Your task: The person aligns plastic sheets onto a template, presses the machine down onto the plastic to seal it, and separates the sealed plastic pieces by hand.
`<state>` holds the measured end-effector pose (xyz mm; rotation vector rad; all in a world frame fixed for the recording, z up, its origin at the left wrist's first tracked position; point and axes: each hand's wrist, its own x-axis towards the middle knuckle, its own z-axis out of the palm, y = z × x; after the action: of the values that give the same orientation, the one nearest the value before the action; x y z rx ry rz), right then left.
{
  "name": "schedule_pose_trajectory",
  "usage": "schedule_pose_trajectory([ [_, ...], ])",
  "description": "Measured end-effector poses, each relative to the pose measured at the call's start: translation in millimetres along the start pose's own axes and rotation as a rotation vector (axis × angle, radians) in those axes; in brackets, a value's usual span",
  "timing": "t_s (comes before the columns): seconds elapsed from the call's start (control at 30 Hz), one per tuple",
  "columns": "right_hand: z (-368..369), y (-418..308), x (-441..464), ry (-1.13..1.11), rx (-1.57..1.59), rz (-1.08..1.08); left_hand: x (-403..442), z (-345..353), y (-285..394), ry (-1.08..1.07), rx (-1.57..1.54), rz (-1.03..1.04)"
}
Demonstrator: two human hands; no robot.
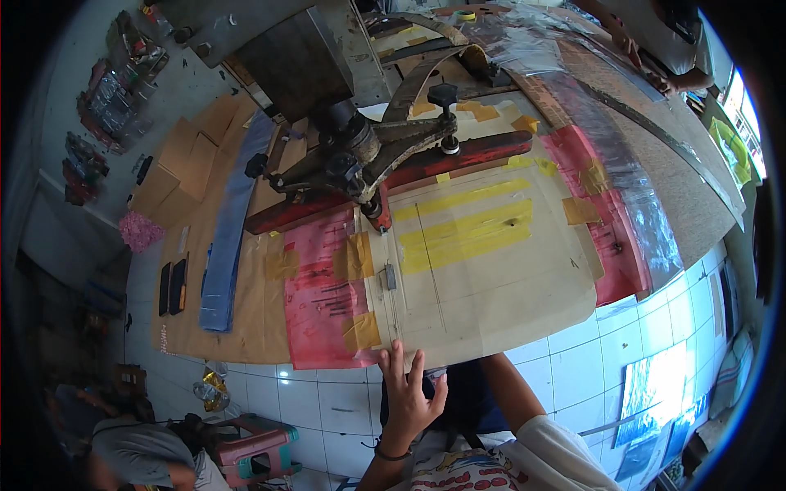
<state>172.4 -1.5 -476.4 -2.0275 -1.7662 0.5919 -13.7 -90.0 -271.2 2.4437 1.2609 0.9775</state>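
My left hand [409,393] is at the front edge of the table, its fingers spread and their tips on the edge of a beige sheet [508,303]. Yellow tape strips [467,225] and thin drawn lines mark this sheet. Just beyond the fingertips lies a small grey metal piece [390,277]. A machine head [352,147] with black knobs holds a long red bar [475,164] across the sheet. From the lower right comes my other forearm [514,393]; its hand is hidden below the table edge.
Pink sheets [323,286] flank the beige one. Blue strips [229,245] and dark pieces [178,286] lie on the left. A co-worker's hands [655,78] are at the far right. Another person [147,450] is at the lower left, near a stool [258,450].
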Motion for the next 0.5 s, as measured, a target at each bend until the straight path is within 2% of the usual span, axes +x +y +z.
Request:
schedule_pose_trajectory([
  [0.5,0.3,1.5,-1.8,-0.003,0.003,-0.003,0.5,-0.4,0.8,-0.003,0.005,-0.007],
])
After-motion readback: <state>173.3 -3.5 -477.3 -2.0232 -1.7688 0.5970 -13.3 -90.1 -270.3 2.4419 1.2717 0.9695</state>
